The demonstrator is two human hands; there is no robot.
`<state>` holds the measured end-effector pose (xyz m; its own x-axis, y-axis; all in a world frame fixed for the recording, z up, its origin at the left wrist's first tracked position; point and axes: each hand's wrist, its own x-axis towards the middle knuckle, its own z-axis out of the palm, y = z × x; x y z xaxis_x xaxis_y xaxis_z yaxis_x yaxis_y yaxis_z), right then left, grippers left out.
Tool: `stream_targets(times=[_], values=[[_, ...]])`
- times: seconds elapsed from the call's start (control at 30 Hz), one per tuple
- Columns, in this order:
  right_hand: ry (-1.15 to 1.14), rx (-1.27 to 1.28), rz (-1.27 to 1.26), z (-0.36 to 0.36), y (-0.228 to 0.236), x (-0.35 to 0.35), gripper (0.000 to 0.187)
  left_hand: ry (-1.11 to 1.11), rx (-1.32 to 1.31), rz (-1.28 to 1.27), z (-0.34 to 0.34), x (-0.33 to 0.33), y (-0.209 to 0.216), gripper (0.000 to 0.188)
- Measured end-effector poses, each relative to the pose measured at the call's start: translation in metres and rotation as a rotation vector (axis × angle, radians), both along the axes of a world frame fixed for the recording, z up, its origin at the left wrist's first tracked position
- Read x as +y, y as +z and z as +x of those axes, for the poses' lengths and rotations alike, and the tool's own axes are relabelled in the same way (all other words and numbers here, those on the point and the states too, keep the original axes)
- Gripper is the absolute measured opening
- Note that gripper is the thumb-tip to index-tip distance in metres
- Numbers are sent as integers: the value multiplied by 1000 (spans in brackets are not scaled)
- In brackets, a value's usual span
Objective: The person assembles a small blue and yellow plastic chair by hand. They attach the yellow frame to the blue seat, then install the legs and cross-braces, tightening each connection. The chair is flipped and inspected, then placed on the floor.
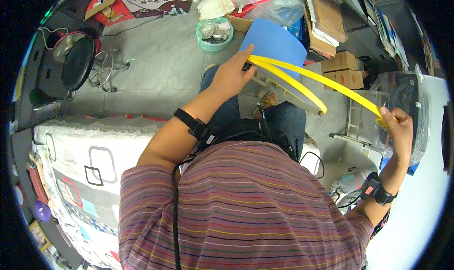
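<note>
A flat yellow strip (338, 87) is stretched slantwise between my two hands in front of my body. My left hand (231, 75) is closed around its far left end, with a small black piece (247, 65) showing at the fingers. My right hand (398, 128) pinches the other end, lower and to the right, and a short end curls at the fingers. From my left hand a second yellow band (295, 86) curves down along the edge of a pale board-like piece (306, 101). Behind the strip is a smooth blue panel (274, 39) with a rounded edge. Its lower part is hidden.
To the left, a bed (99, 163) with a patterned cover and a black round stool (79, 63) on wheels. Ahead, a lined bin (215, 38), plastic bags (279, 10) and cardboard boxes (341, 62). On the right, a plastic-wrapped dark case (402, 100) and a metal step frame (352, 123).
</note>
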<state>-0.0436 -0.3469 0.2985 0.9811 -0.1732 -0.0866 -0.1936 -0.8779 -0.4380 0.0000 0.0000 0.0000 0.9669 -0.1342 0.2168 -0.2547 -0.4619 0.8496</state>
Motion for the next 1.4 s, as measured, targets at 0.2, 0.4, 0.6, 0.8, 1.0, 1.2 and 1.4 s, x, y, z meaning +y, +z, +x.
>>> stream_targets(times=[0.2,0.4,0.6,0.8,1.0,1.2,1.4], values=[[4,31,-37,-7,-35,-31,45,0,16,-27,0,-4,2,60],[-23,83,-23,-9,-60,-47,47,-27,-30,-47,2,-7,2,58],[-26,62,6,-10,-94,-64,51,-49,-83,2,4,-7,4,58],[-52,99,20,-9,-130,-76,54,-34,-27,61,2,-10,9,59],[-87,136,66,-10,-152,-83,54,2,-59,174,-1,-14,15,58],[-73,152,131,-6,-174,-94,54,48,-217,405,-3,-19,17,56],[-79,135,133,-3,-194,-97,59,35,-277,450,-2,-20,19,54]])
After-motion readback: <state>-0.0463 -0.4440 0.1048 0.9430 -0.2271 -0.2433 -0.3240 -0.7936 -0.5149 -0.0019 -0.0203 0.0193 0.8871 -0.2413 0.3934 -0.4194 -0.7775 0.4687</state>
